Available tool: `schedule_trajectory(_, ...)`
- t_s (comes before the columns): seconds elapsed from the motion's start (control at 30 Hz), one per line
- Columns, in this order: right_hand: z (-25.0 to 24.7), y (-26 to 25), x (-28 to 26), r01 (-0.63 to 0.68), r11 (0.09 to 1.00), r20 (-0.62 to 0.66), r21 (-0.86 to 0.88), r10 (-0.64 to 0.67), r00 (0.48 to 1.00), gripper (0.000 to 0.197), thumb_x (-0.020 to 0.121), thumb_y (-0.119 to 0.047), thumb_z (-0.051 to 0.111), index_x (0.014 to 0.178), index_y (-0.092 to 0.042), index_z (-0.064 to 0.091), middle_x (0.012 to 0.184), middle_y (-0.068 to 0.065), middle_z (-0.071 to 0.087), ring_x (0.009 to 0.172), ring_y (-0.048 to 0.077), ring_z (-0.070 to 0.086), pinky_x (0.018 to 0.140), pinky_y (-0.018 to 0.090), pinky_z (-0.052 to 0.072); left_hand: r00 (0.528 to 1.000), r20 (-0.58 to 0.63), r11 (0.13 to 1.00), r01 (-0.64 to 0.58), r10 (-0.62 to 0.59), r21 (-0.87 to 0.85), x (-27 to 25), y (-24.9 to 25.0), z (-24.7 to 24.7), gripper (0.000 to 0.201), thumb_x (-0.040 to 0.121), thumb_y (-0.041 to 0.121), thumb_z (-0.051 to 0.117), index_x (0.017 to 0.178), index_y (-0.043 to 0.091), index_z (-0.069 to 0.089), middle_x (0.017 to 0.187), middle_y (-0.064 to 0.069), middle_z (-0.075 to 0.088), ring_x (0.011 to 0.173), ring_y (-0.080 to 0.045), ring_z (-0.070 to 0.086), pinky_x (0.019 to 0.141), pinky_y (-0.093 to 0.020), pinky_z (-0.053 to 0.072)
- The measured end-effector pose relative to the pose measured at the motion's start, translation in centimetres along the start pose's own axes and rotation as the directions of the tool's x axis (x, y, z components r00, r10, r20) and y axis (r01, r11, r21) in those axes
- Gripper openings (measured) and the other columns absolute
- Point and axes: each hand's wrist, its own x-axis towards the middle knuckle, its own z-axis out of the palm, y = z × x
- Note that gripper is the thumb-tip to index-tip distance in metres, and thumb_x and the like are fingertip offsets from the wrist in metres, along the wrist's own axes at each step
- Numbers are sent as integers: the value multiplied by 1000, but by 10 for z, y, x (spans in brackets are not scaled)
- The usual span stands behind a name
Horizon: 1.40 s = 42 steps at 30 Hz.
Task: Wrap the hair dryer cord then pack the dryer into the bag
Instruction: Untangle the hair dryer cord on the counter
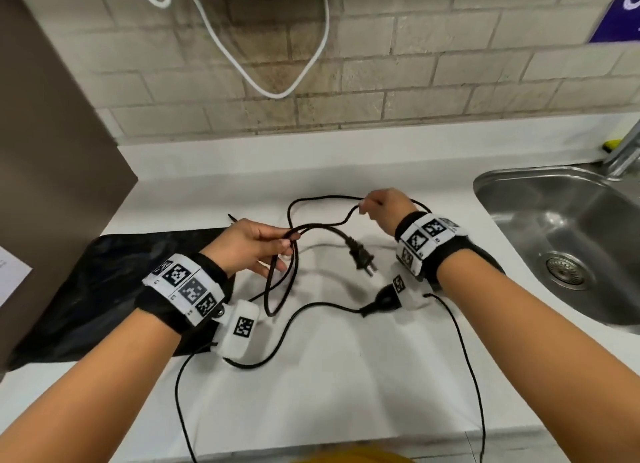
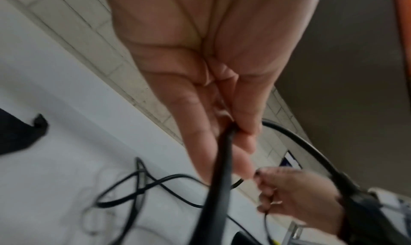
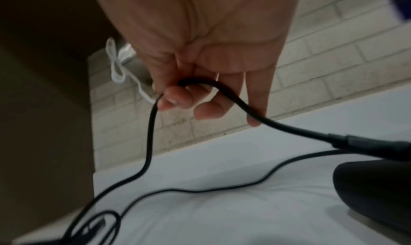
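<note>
The black cord (image 1: 325,224) of the hair dryer loops over the white counter (image 1: 346,376). My left hand (image 1: 284,246) grips a hanging loop of it above the counter, thumb and fingers pinched round the cord (image 2: 220,178). My right hand (image 1: 363,208), farther back, pinches another stretch of cord (image 3: 233,97). The plug (image 1: 360,254) hangs between the hands. Only a black part of the dryer (image 1: 384,301) shows under my right wrist; its dark body (image 3: 373,196) lies on the counter. The black bag (image 1: 104,289) lies flat at the left.
A steel sink (image 1: 554,220) with a faucet (image 1: 623,151) is set into the counter at the right. A brown panel (image 1: 52,151) stands at the left over a sheet of paper (image 1: 10,275). A white cable (image 1: 277,92) hangs on the brick wall.
</note>
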Motion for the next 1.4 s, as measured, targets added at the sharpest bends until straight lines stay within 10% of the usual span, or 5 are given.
schedule_trajectory(0.47, 2, -4, -50, 38, 972, 369, -230, 51, 928, 13, 76, -17, 63, 86, -12, 71, 138, -1, 46, 119, 24, 50, 90, 30, 42, 987, -163, 994, 10, 9, 110, 28, -4, 70, 4, 84, 8, 66, 86, 10, 63, 73, 0, 63, 45, -4, 62, 40, -17, 47)
schedule_trajectory(0.8, 10, 6, -53, 153, 948, 422, -280, -22, 906, 29, 79, -2, 55, 55, -17, 49, 110, 10, 47, 96, 22, 50, 71, 16, 40, 995, -103, 997, 19, -11, 79, 25, -15, 79, 21, 82, 8, 69, 102, 2, 66, 74, 2, 63, 49, 0, 62, 46, -12, 45)
schedule_trajectory(0.97, 15, 13, -55, 269, 874, 406, -405, -92, 909, 24, 81, -15, 57, 60, -22, 49, 111, 0, 35, 85, 20, 46, 78, 24, 32, 811, -405, 882, -264, 422, 390, 36, 17, 65, 20, 87, 19, 63, 102, 8, 70, 91, -3, 69, 77, -10, 57, 64, -2, 38)
schedule_trajectory(1.17, 15, 5, -59, 435, 754, 427, -493, -226, 875, 9, 78, -20, 58, 71, -21, 53, 127, 4, 32, 84, 29, 56, 82, 31, 46, 994, 96, 872, -99, 60, 480, 58, 48, 69, 39, 98, 31, 40, 93, 6, 69, 93, -7, 70, 85, -18, 66, 82, -23, 52)
schedule_trajectory(1.4, -1, 6, -65, 514, 665, 383, -541, -349, 855, 17, 83, -19, 53, 93, -16, 66, 150, 6, 11, 83, 23, 57, 83, 30, 47, 932, 332, 989, 126, -147, 82, 58, 49, 57, 17, 98, 26, 42, 89, 21, 56, 87, 8, 59, 80, -8, 59, 70, -27, 41)
